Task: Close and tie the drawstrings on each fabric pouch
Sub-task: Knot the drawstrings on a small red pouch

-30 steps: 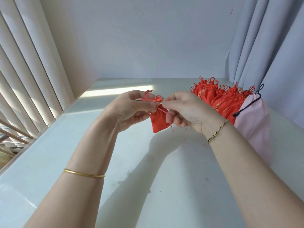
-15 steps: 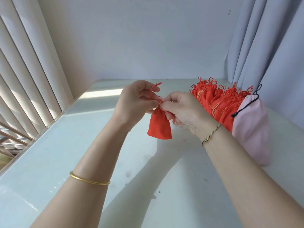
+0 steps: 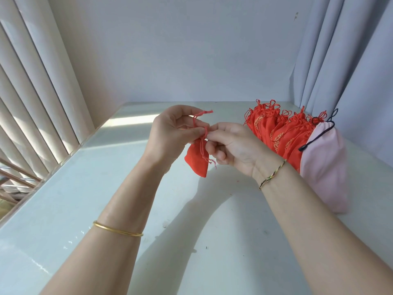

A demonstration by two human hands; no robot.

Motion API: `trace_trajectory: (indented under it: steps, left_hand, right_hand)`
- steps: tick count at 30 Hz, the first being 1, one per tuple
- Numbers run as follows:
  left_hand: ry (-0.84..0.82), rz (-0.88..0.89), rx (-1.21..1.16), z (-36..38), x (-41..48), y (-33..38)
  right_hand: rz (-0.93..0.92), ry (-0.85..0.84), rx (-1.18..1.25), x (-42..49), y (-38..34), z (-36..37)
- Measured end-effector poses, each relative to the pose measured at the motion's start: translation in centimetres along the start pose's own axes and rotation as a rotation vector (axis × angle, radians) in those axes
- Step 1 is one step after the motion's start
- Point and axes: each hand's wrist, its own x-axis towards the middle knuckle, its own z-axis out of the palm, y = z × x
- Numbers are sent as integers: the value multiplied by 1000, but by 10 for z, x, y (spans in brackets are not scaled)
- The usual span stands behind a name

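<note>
A small red fabric pouch hangs in the air above the white table, its mouth gathered between my two hands. My left hand pinches one red drawstring, whose frayed end sticks up above the fingers. My right hand pinches the pouch's neck from the right; another string end dangles beside the pouch. A row of several red pouches with gold print leans at the right.
A pale pink pouch with a dark cord lies at the near end of the red row. Grey curtains hang at the right, vertical blinds at the left, and a wall stands behind the table.
The pouch has turned to hang downward and tilted left. My left hand rose a little, drawing the string end upward; my right hand stays at the neck.
</note>
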Motion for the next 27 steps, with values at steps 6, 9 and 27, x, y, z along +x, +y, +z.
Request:
trace_trajectory:
  steps: [6,9,27]
  left_hand:
    - [32,-161,-1,-1,0,-13]
    - [109,-188,72,-9,1,-23]
    - [206,-211,129,-18,0,-29]
  right_hand:
    - [71,80,-237,2,11,-2]
    - [104,114,-367,1,16,-5]
    - [83,207,-412,6,30,-10]
